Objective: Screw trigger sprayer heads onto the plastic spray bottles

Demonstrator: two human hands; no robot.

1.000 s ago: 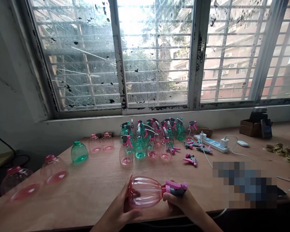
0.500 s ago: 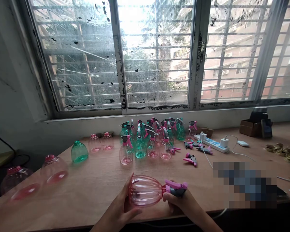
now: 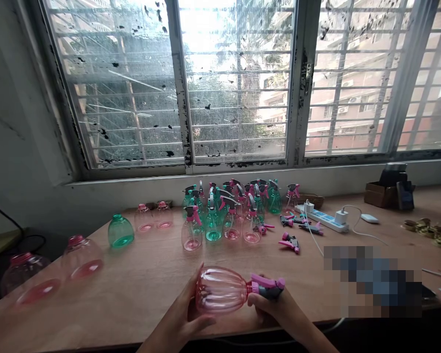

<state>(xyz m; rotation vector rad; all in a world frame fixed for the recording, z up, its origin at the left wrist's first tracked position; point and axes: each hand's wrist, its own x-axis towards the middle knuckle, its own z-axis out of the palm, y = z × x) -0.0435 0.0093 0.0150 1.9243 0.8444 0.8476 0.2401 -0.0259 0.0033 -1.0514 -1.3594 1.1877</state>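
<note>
A clear pink bottle lies on its side above the near edge of the wooden table. My left hand wraps round its base. My right hand is closed on the pink and grey trigger spray head at the bottle's neck. Both hands grip the same bottle between them.
Several capped pink and green spray bottles stand grouped near the window. Uncapped bottles sit at left: a green one and pink ones. Loose spray heads, a power strip and a cardboard box lie to the right.
My left hand has shifted slightly on the bottle's base, fingers reaching a little higher. Everything else holds its place.
</note>
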